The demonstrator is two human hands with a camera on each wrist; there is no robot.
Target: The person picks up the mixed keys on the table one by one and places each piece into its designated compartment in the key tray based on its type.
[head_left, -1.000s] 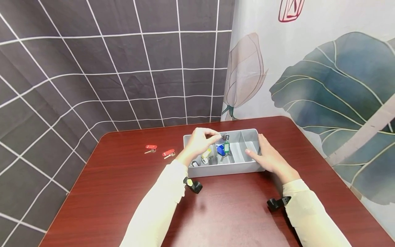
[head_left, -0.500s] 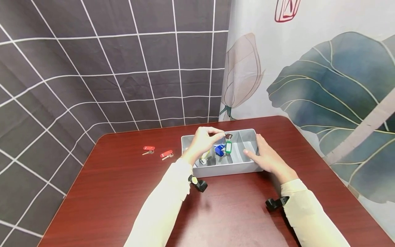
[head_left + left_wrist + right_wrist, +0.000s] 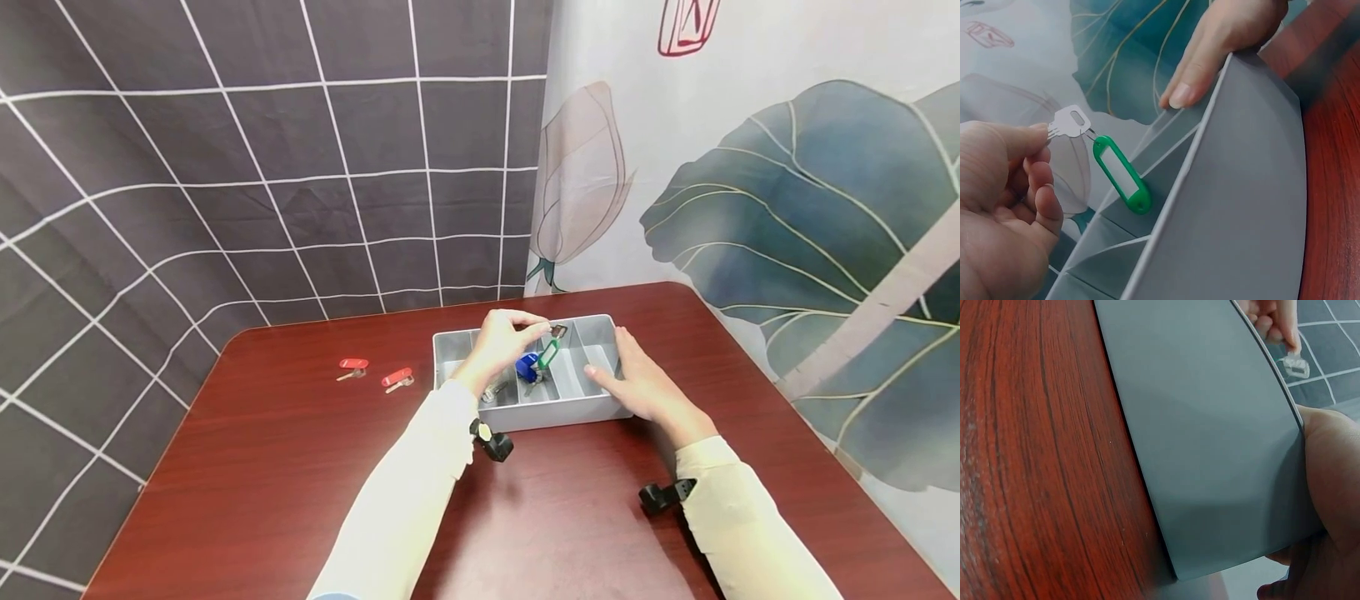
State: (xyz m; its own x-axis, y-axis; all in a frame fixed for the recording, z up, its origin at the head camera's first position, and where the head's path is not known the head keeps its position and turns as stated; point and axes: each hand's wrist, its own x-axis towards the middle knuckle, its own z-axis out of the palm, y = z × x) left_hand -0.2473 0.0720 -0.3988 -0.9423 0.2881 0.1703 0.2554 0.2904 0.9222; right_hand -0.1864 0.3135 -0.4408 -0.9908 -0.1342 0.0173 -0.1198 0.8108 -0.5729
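My left hand point(image 3: 498, 346) pinches the blade of a key point(image 3: 1071, 121) between thumb and forefinger. From the key's bow hangs a green key tag point(image 3: 1121, 175) with a white label, tilted over the grey divided tray point(image 3: 558, 412). Below it, keys with blue tags point(image 3: 527, 367) lie in a middle compartment. More keys point(image 3: 491, 390) sit one compartment to the left, partly hidden by my left wrist. At the tray's right end, my right hand point(image 3: 648, 383) grips the end wall, thumb point(image 3: 1182, 95) on the inner side and fingers outside.
Two keys with red tags, a nearer one point(image 3: 397, 378) and a farther one point(image 3: 353, 365), lie on the brown table point(image 3: 300, 467) left of the tray. A dark gridded curtain point(image 3: 375, 167) and a flower-patterned one point(image 3: 720, 208) stand behind the table.
My left hand has moved a little to the right over the tray, carrying the key, and its green tag has swung aslant. My right hand keeps its hold on the tray's end.
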